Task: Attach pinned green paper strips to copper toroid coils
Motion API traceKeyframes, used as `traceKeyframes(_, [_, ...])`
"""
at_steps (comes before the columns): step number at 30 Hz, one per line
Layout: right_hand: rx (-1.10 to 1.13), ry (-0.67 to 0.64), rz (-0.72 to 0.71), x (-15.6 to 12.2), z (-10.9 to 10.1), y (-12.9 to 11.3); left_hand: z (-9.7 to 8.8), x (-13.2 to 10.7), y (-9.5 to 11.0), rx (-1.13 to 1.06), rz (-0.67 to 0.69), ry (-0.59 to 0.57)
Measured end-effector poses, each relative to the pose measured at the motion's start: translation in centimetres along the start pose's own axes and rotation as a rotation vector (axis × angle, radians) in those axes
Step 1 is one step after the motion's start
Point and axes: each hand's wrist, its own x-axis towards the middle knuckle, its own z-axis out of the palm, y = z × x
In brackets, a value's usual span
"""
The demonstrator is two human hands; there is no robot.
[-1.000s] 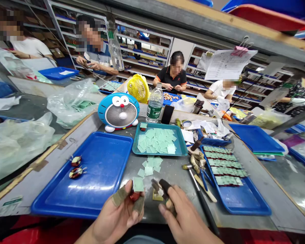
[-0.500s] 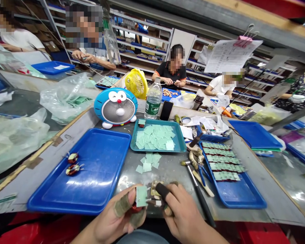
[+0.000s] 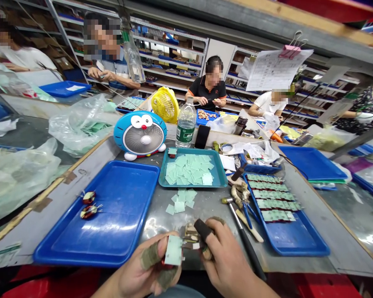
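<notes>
My left hand (image 3: 147, 263) grips a small red coil (image 3: 165, 265), mostly hidden, with a pale green square card (image 3: 173, 250) standing up from it. My right hand (image 3: 222, 260) is just to the right, with a black finger cot (image 3: 202, 229) on one finger. Whatever its fingers pinch is hidden. Between the hands, a small heap of parts (image 3: 189, 236) lies on the grey bench (image 3: 211, 211). Loose green squares (image 3: 179, 206) lie beyond it. Two finished coils (image 3: 88, 212) sit in a blue tray (image 3: 121, 198) to the left.
A teal tray (image 3: 189, 185) holds green squares. A blue tray (image 3: 298, 244) holds rows of carded parts. A hammer (image 3: 245, 236) and blue-handled pliers (image 3: 248, 215) lie near my right hand. A fan (image 3: 139, 134), water bottle (image 3: 185, 126) and phone (image 3: 202, 136) stand beyond. Co-workers sit across.
My hands have drawn closer together. The green card has dropped lower and now stands nearer my right hand. The view has shifted slightly.
</notes>
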Motion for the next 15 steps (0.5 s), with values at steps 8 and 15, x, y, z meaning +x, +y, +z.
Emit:
traceKeyframes(8, [0.142, 0.064, 0.214, -0.2, 2.0, 0.5, 0.4, 1.0, 0.7, -0.032, 0.026, 0.207])
traceKeyframes(15, [0.534, 0.185, 0.859, -3.7, 6.3, 2.7, 2.4, 2.7, 3.2, -0.143, 0.152, 0.42])
